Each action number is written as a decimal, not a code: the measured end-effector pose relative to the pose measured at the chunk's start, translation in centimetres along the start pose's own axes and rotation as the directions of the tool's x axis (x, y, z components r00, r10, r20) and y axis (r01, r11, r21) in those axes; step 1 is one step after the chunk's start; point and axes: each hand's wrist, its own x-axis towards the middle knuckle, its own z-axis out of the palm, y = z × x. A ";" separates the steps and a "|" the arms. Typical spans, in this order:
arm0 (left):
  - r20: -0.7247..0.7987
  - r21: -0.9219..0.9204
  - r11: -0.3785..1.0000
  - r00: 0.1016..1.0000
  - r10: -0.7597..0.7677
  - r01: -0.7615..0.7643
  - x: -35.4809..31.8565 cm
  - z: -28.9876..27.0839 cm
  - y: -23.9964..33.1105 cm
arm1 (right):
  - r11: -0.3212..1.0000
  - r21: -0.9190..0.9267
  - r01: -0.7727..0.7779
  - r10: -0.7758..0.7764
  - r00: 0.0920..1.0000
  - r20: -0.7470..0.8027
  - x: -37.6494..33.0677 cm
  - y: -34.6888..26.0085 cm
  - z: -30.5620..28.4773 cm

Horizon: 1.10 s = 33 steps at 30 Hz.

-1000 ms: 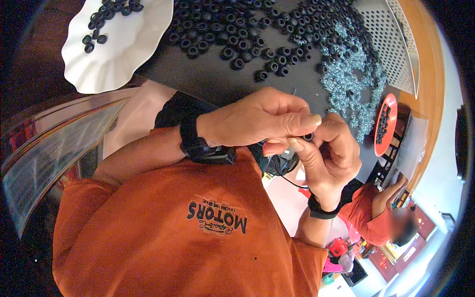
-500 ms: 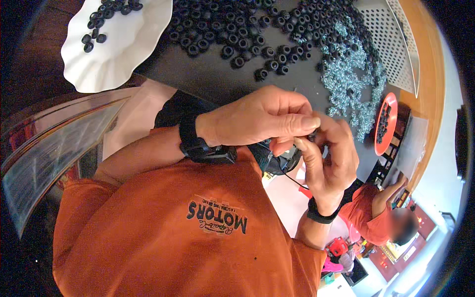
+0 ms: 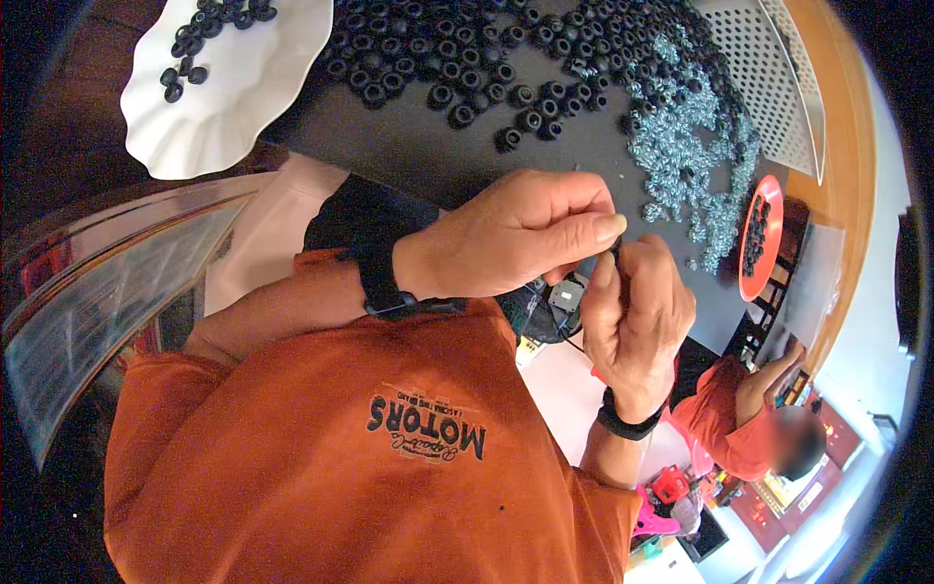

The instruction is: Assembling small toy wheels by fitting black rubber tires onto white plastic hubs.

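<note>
Head view, only 1 here: small black part [image 3: 615, 250] sits right at the fingertips, between the 2 hands, just below the left thumb tip and at the top of the right hand's grip, so neither hand is clearly nearer. Right hand [image 3: 639, 316] pinches it between thumb and curled forefinger; left hand [image 3: 506, 238] has thumb and fingers pressed together over it (whether they nip anything, can't tell, hidden). Long axis unreadable, only a dark sliver shows. Pile of black rings [image 3: 443, 49] lies on the dark table [image 3: 404, 141] beyond the hands, pale blue pieces [image 3: 686, 146] ahead and to the right, white plate [image 3: 248, 97] far left, red plate [image 3: 750, 289] off right. Versus 1 s ago: the part's round opening no longer shows, right fingers are curled tighter, fingertips sit slightly higher.
</note>
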 end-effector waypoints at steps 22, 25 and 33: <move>0.133 -0.194 0.975 0.988 -0.083 0.108 0.2 -0.6 0.4 | 0.931 0.353 -0.097 0.108 0.994 -0.010 0.4 0.1 -0.5; 0.140 -0.175 0.971 0.980 -0.138 0.162 0.3 -0.6 0.8 | 0.903 0.422 -0.077 0.114 0.991 -0.064 0.3 0.6 0.2; 0.133 -0.214 0.955 0.974 -0.182 0.207 0.4 -0.6 1.1 | 0.944 0.331 0.003 0.033 0.994 -0.102 0.4 0.9 0.6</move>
